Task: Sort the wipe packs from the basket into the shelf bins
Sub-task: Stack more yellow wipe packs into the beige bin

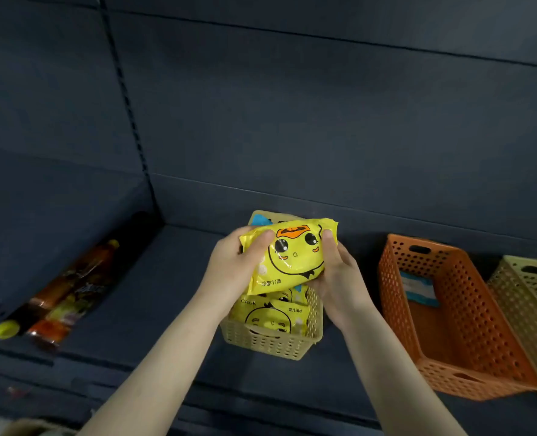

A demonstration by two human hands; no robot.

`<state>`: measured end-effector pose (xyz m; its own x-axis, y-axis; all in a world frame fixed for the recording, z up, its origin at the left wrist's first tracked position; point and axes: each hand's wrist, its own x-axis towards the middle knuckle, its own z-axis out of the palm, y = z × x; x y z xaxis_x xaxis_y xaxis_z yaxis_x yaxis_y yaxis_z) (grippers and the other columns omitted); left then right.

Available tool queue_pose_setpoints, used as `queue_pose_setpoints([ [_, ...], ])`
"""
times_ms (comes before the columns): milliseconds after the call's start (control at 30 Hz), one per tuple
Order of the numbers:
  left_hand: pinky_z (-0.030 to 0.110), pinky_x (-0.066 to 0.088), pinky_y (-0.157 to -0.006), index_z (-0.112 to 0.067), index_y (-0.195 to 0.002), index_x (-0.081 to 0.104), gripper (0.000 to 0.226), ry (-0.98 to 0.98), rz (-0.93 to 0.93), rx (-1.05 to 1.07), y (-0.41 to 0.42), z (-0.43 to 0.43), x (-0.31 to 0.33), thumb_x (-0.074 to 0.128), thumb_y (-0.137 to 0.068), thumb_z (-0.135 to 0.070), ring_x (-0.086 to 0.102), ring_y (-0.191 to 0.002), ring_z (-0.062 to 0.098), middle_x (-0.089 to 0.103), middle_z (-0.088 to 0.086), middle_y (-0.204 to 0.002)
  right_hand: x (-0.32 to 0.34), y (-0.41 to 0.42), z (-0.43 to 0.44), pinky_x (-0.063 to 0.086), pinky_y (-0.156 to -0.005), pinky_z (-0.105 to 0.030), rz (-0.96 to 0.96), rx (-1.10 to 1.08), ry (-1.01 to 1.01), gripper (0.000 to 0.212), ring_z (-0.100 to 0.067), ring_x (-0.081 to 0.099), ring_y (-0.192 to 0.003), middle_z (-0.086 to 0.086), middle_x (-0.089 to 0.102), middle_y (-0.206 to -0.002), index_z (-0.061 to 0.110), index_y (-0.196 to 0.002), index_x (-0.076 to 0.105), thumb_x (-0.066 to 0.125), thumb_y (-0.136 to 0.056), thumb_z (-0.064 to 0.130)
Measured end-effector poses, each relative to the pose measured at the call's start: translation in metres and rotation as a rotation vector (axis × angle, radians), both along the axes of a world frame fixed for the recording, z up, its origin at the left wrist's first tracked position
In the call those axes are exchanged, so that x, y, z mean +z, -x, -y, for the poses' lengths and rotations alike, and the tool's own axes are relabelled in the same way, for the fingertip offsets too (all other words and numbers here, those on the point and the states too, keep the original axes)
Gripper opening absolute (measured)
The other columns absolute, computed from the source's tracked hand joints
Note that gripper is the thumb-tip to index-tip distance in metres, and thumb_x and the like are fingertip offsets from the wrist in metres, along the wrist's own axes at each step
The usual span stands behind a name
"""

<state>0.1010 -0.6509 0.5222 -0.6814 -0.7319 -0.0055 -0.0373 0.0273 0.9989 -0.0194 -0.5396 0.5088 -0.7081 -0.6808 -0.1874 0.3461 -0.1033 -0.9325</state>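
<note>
Both hands grip one yellow wipe pack [292, 256] printed with a cartoon duck face: the left hand [229, 272] has its fingers curled round the pack's left end, and the right hand [339, 278] clasps the right end. The pack is held just above a pale yellow bin [273, 344] on the dark shelf [166, 309]. More yellow packs [273, 316] of the same kind lie in this bin. To its right stands an orange bin [390, 278] with a blue and white pack [418, 287] inside, and just beside that, at the right edge, a beige bin [531, 303]. Well apart on the left, bottles [69, 294] lie on the shelf.
</note>
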Motion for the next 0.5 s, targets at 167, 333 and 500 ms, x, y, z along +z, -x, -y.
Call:
queue_pose_setpoints([
  [167,0.039,0.059,-0.079,-0.030,-0.104,0.065,0.016,-0.133,-0.070,-0.020,0.010,0.029,-0.012,0.059,-0.093,-0.039,0.073,-0.087,0.014,0.076,-0.004,-0.094,-0.011,-0.003,0.012,0.056,-0.064,-0.019,-0.077,-0.148,-0.034,0.032,-0.005,0.071,-0.085,-0.002,0.070,-0.101,0.011,-0.117,0.052,0.053,-0.096,0.035],
  [333,0.024,0.058,-0.062,-0.027,-0.106,0.063,0.017,-0.210,-0.104,-0.073,0.012,0.053,-0.016,0.058,-0.093,-0.037,0.073,-0.082,0.012,0.076,-0.005,-0.090,-0.020,-0.005,0.027,0.056,-0.076,-0.035,0.030,-0.214,0.055,0.029,-0.025,0.070,-0.092,-0.015,0.071,-0.105,0.007,-0.108,0.052,0.052,-0.096,0.034],
  [500,0.024,0.058,-0.062,-0.029,-0.104,0.062,0.016,-0.239,-0.097,-0.128,0.015,0.070,-0.022,0.059,-0.091,-0.038,0.073,-0.082,0.012,0.076,-0.006,-0.091,-0.024,-0.005,0.038,0.051,-0.079,-0.035,0.058,-0.214,0.098,0.023,-0.019,0.068,-0.087,-0.008,0.071,-0.100,0.011,-0.102,0.057,0.052,-0.097,0.033],
])
